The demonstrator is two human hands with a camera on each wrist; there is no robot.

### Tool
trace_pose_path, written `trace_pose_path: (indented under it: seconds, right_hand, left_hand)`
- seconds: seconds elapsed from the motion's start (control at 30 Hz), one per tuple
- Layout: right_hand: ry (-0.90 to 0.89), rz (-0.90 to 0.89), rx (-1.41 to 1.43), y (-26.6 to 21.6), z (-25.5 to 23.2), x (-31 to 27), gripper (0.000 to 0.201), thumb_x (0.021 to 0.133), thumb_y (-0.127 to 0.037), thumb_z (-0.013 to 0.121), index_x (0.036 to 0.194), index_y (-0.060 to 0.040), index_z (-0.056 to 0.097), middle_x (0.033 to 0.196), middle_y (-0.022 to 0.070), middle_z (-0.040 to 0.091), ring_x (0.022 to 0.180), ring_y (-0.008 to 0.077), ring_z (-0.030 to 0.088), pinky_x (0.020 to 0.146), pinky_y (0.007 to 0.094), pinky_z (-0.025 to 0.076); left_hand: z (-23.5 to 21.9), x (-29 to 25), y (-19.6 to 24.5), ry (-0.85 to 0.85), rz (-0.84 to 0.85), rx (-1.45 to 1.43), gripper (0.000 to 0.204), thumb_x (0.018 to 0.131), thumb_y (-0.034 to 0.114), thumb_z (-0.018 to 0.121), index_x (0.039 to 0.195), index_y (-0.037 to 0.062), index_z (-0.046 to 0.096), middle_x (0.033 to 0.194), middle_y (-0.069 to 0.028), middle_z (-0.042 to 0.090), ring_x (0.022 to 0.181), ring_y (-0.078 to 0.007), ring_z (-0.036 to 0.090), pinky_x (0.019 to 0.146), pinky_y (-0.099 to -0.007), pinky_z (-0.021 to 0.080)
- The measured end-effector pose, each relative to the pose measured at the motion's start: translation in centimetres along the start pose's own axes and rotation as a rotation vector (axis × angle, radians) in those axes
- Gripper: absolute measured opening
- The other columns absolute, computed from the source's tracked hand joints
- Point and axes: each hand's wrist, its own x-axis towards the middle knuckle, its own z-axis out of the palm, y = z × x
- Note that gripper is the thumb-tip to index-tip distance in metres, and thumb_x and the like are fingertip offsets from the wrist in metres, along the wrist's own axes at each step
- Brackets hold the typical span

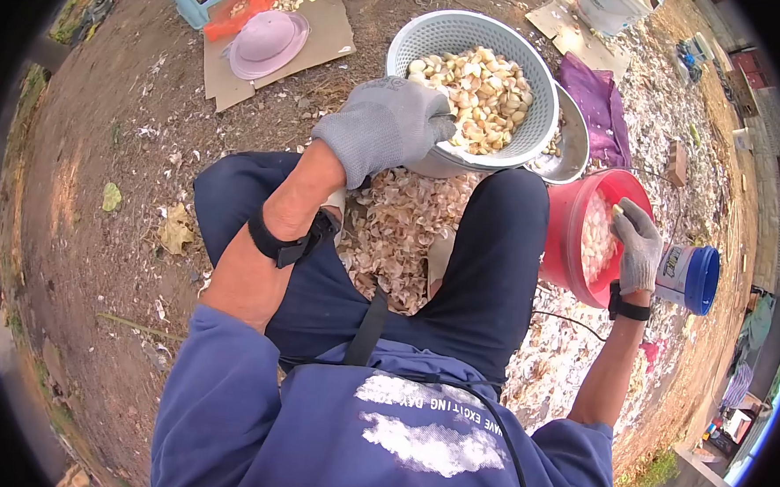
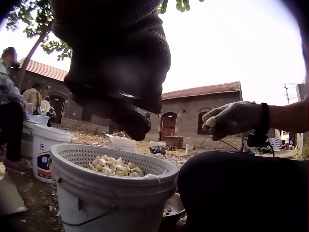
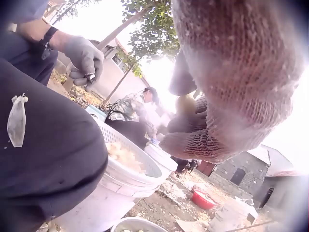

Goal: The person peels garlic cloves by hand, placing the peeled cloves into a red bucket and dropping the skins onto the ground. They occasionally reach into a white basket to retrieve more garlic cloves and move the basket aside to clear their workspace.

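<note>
My gloved left hand (image 1: pixel 392 120) is above the near rim of a grey perforated basket (image 1: pixel 406 46) full of unpeeled garlic cloves (image 1: pixel 495 95). Its fingers are curled round a small shiny blade (image 3: pixel 91 76), mostly hidden by the glove. Out to the right, my gloved right hand (image 1: pixel 638 249) pinches a pale garlic clove (image 2: pixel 211 122) between thumb and fingers. That hand is over the right side of a red bucket (image 1: pixel 567 231), which holds peeled cloves (image 1: pixel 596 237). In the left wrist view, the basket sits in a white bucket (image 2: pixel 111 210).
A metal bowl (image 1: pixel 576 152) stands behind the basket's right side. Beside the red bucket is a blue-and-white pail (image 1: pixel 688 277). Garlic skins (image 1: pixel 404 231) cover the ground between my legs. A pink hat (image 1: pixel 268 43) lies on cardboard (image 1: pixel 335 29). Another person (image 3: pixel 128 108) sits nearby.
</note>
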Motion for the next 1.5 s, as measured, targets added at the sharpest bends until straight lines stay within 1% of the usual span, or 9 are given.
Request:
trace_pose_path:
  seconds: [0.03, 0.1, 0.3, 0.6, 0.73, 1.2, 1.3, 1.4, 1.5]
  right_hand:
    - [-0.005, -0.001, -0.001, 0.7, -0.8, 0.7, 0.038, 0.096, -0.008, 0.075, 0.131, 0.0046, 0.072, 0.117, 0.0107, 0.077, 0.098, 0.0161, 0.072, 0.09, 0.0294, 0.058]
    - [0.025, -0.078, -0.573, 0.8, -1.2, 1.5, 0.036, 0.095, -0.008, 0.073, 0.13, 0.0022, 0.074, 0.114, 0.0091, 0.078, 0.097, 0.0141, 0.071, 0.09, 0.0288, 0.056]
    - [-0.199, -0.288, -0.248, -4.2, 8.3, 2.9, 0.028, 0.097, -0.005, 0.071, 0.123, 0.0012, 0.077, 0.109, 0.0092, 0.08, 0.095, 0.0141, 0.073, 0.089, 0.0285, 0.056]
    - [-0.396, -0.848, -0.721, -4.0, 20.0, 9.4, 0.02, 0.087, -0.013, 0.072, 0.105, -0.008, 0.079, 0.1, 0.0184, 0.077, 0.098, 0.0399, 0.074, 0.091, 0.0506, 0.057]
    - [-0.587, -0.633, -0.94, -3.8, 23.2, 9.9, 0.022, 0.083, -0.016, 0.073, 0.103, -0.0106, 0.081, 0.096, 0.022, 0.076, 0.095, 0.0416, 0.074, 0.087, 0.0512, 0.057]
    - [-0.672, -0.743, -1.052, -3.3, 23.4, 10.1, 0.02, 0.077, -0.011, 0.069, 0.093, -0.011, 0.081, 0.093, 0.0216, 0.075, 0.091, 0.0425, 0.073, 0.085, 0.0503, 0.057]
    - [-0.601, -0.831, -1.064, -4.5, 22.1, 9.9, 0.019, 0.082, -0.01, 0.071, 0.098, -0.0084, 0.082, 0.09, 0.0164, 0.076, 0.085, 0.0321, 0.076, 0.081, 0.0442, 0.059]
    - [-0.677, -0.187, -0.306, -7.3, 19.9, 8.7, 0.025, 0.092, -0.019, 0.079, 0.108, -0.0005, 0.079, 0.085, 0.0065, 0.074, 0.079, 0.0149, 0.071, 0.075, 0.0326, 0.058]
    - [-0.69, 0.046, 0.175, -10.1, 18.1, 5.6, 0.032, 0.095, -0.016, 0.077, 0.119, 0.005, 0.072, 0.091, 0.004, 0.073, 0.078, 0.0124, 0.068, 0.074, 0.0275, 0.057]
  left_hand:
    - [-0.2, -0.1, 0.0, 0.0, -0.012, 0.013, 0.036, 0.097, 0.04, 0.069, 0.117, 0.0122, 0.079, 0.103, -0.0179, 0.078, 0.101, -0.0366, 0.075, 0.09, -0.0489, 0.057]
    - [-0.6, -0.1, 0.5, -0.023, -0.034, 0.015, 0.036, 0.097, 0.041, 0.068, 0.117, 0.012, 0.079, 0.102, -0.0177, 0.078, 0.101, -0.0369, 0.075, 0.09, -0.0491, 0.057]
    - [0.2, 0.7, 0.0, -0.063, -0.04, 0.017, 0.036, 0.098, 0.041, 0.066, 0.114, 0.0117, 0.078, 0.101, -0.0173, 0.078, 0.099, -0.0375, 0.075, 0.09, -0.0503, 0.056]
    - [0.6, 1.3, -0.6, -0.065, -0.037, 0.066, 0.036, 0.099, 0.04, 0.064, 0.118, 0.0116, 0.076, 0.102, -0.0194, 0.077, 0.099, -0.039, 0.074, 0.09, -0.0524, 0.056]
    - [0.8, 1.3, -0.6, -0.012, -0.013, 0.078, 0.035, 0.1, 0.039, 0.063, 0.117, 0.0105, 0.075, 0.101, -0.0203, 0.077, 0.1, -0.0383, 0.075, 0.089, -0.0524, 0.057]
    - [1.2, 1.8, -0.2, -0.112, -0.007, 0.15, 0.034, 0.102, 0.037, 0.06, 0.121, 0.0111, 0.071, 0.1, -0.0204, 0.076, 0.1, -0.039, 0.075, 0.089, -0.0537, 0.056]
    - [1.4, 1.7, -0.2, -0.071, -0.012, 0.141, 0.033, 0.102, 0.037, 0.06, 0.119, 0.0109, 0.073, 0.1, -0.0203, 0.076, 0.099, -0.039, 0.075, 0.089, -0.0532, 0.056]
    - [1.4, 1.7, 0.0, -0.045, -0.027, 0.101, 0.033, 0.102, 0.037, 0.061, 0.118, 0.0115, 0.074, 0.1, -0.0191, 0.077, 0.098, -0.0383, 0.075, 0.088, -0.0522, 0.057]
    - [1.8, 1.9, 0.3, -0.003, 0.0, 0.058, 0.033, 0.102, 0.038, 0.061, 0.118, 0.0128, 0.075, 0.1, -0.0174, 0.077, 0.097, -0.0372, 0.075, 0.087, -0.0511, 0.057]
